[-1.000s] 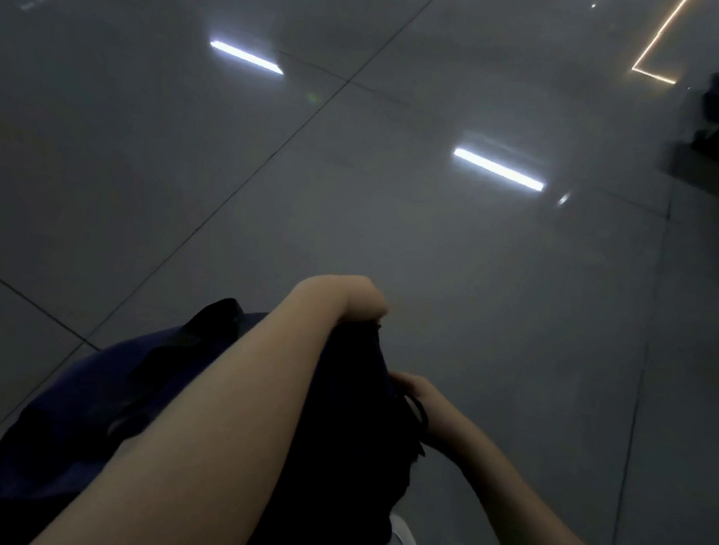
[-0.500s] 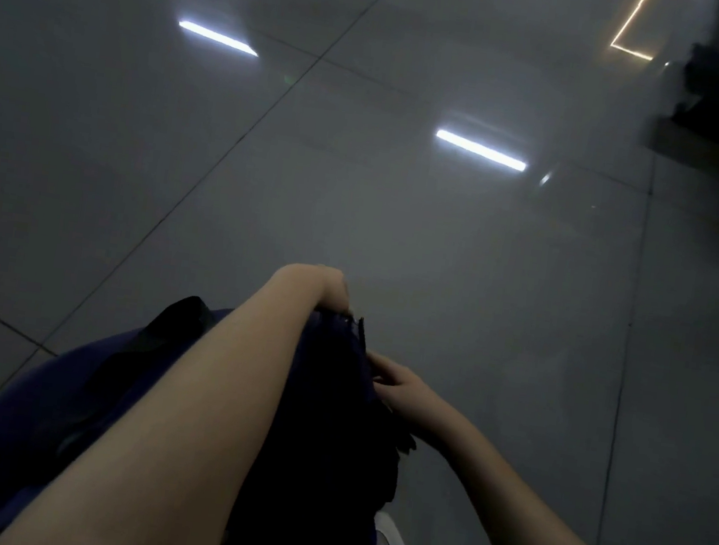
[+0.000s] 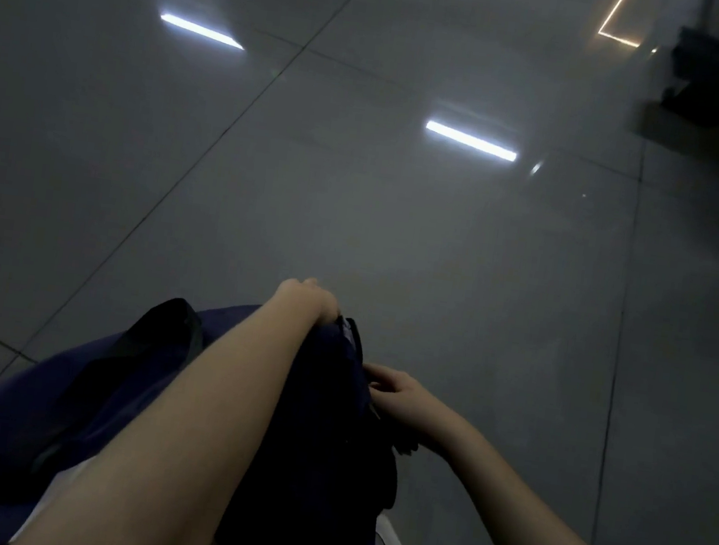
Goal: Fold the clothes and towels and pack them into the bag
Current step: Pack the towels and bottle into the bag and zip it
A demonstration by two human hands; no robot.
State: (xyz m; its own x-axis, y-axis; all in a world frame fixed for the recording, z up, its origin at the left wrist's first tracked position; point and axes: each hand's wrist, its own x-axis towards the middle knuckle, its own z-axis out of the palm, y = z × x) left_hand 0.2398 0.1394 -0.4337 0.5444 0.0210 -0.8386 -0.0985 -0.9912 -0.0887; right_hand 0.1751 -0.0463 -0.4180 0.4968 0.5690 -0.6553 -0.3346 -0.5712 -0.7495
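Working the mouth of the navy bag (image 3: 102, 403), tile floor (image 3: 357, 203) beneath it: left hand (image 3: 310, 300) clenched on its far top edge, right hand (image 3: 401, 394) at its right rim, finger grip unclear; likely next, hold it wide for packing.

— How was the light?
— Dim. Two white strip glares (image 3: 202, 31) (image 3: 471, 140) lay on the glossy floor (image 3: 353, 235) well beyond the bag (image 3: 33, 412), with a thin orange line (image 3: 617, 36) far to its right.
— And sharpness?
— Soft and grainy. The bag read near black, its folds lost. Shapes in the corner far right of it were murky.
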